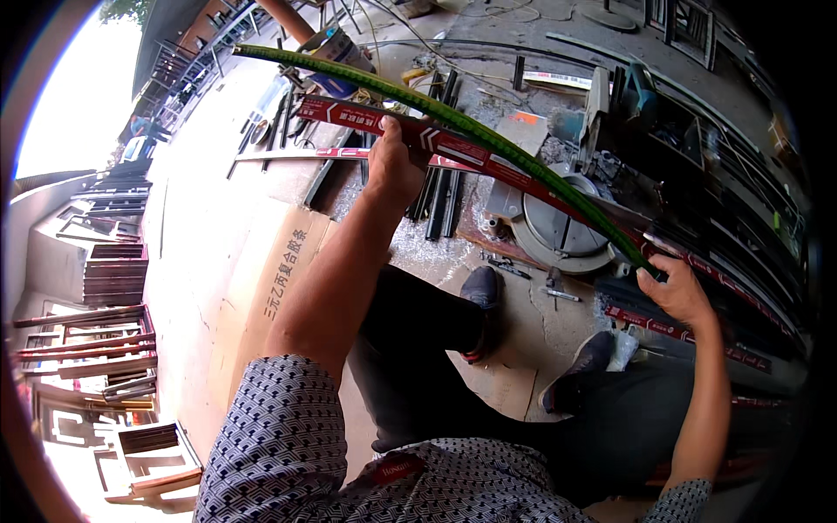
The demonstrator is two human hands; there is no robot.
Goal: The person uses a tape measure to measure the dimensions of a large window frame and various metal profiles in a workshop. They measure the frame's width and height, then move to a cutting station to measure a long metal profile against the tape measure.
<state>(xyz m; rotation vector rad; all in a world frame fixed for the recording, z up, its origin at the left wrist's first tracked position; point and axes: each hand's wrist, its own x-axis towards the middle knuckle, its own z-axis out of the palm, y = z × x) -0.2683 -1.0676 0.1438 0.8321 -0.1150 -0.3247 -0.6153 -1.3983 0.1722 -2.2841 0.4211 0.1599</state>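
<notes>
My left hand (397,163) is closed round a long bar covered in dark red film with white marks (349,112), its thumb over the near face. The bar slants down to the right. Along its far side runs a long, narrow green strip (471,125) with dark marks, its free end reaching out at upper left. My right hand (678,292) is closed on the strip's lower right end. Behind the bar stands a cut-off saw (562,228) with a round metal base, partly covered by bar and strip.
Dark profile lengths (446,205) lie on the floor beyond my left hand. A flat cardboard sheet (277,261) lies to the left. A bucket (336,54) stands at the back. Red-filmed bars (649,321) lie at right. Stacked frames (113,279) are along the left. A marker-like pen (561,295) lies near my shoes.
</notes>
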